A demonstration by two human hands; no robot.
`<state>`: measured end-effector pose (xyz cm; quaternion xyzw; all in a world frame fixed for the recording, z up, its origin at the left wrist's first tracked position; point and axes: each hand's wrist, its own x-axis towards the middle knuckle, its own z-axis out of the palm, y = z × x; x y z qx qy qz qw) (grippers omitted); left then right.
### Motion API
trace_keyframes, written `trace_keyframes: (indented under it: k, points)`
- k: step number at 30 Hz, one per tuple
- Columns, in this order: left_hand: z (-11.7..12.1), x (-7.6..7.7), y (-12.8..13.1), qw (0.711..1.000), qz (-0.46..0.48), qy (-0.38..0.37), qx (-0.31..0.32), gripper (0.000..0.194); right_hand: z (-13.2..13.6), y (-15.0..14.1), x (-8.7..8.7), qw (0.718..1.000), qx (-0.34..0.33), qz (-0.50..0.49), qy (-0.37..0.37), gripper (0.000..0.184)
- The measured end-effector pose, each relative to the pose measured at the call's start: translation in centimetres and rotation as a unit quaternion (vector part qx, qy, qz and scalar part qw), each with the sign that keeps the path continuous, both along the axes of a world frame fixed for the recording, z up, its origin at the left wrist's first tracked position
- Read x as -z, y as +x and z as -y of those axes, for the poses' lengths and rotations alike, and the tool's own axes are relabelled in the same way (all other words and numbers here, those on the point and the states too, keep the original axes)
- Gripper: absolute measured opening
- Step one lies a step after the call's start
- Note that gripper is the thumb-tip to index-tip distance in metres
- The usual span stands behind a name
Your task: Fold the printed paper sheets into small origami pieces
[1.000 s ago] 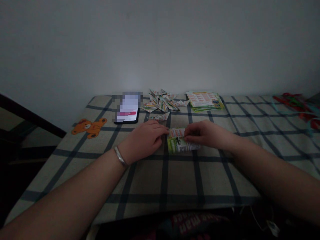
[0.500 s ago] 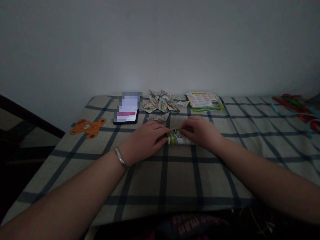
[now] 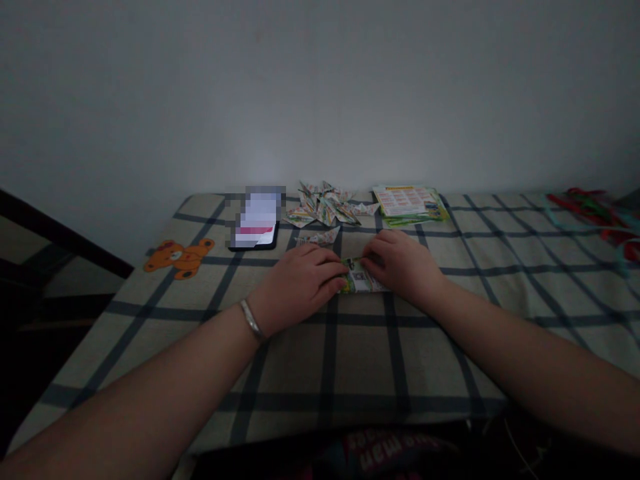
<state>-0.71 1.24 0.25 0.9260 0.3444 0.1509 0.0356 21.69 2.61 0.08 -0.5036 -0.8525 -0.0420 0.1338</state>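
Observation:
A folded sheet of printed paper (image 3: 361,279), green and white, lies on the checked tablecloth between my hands. My left hand (image 3: 305,280), with a silver bangle at the wrist, presses its fingers on the paper's left end. Bent fingers of my right hand (image 3: 403,263) grip the paper's upper right part, and the hand covers that end. Just beyond my left hand is a small folded paper piece (image 3: 320,237). Farther back lies a heap of pointed folded paper pieces (image 3: 327,205).
A phone (image 3: 255,223) with a lit screen lies left of the heap. To the right is a stack of printed sheets (image 3: 410,203). An orange bear cutout (image 3: 180,258) lies near the left edge. Red and green ribbons (image 3: 595,210) are at the far right. A wall (image 3: 320,93) stands behind.
The paper, bulging upward before, now lies flatter under my fingers. My left hand has shifted slightly right, its fingers now resting on the paper's left end.

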Motion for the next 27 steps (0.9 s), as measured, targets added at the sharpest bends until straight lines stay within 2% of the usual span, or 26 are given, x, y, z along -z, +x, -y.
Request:
trace_keyframes:
  k: [8,16,21,27]
  points:
    - [0.5,0.3,0.3,0.999,-0.019,0.009,-0.03,0.032,0.0,-0.3,0.2,0.999,0.018,0.029,0.014,0.017]
    - [0.6,0.6,0.6,0.998,-0.015,0.017,-0.052,0.034,-0.5,-0.3,0.7,1.0,0.018,0.007,-0.002,0.022]
    - [0.9,0.6,1.2,0.998,-0.005,0.007,-0.067,0.032,-0.7,-0.5,0.7,1.0,0.026,0.018,-0.001,0.012]
    - [1.1,0.7,1.5,0.997,0.0,0.01,-0.077,0.036,-0.8,-0.7,0.7,0.999,0.034,0.023,-0.01,0.011]
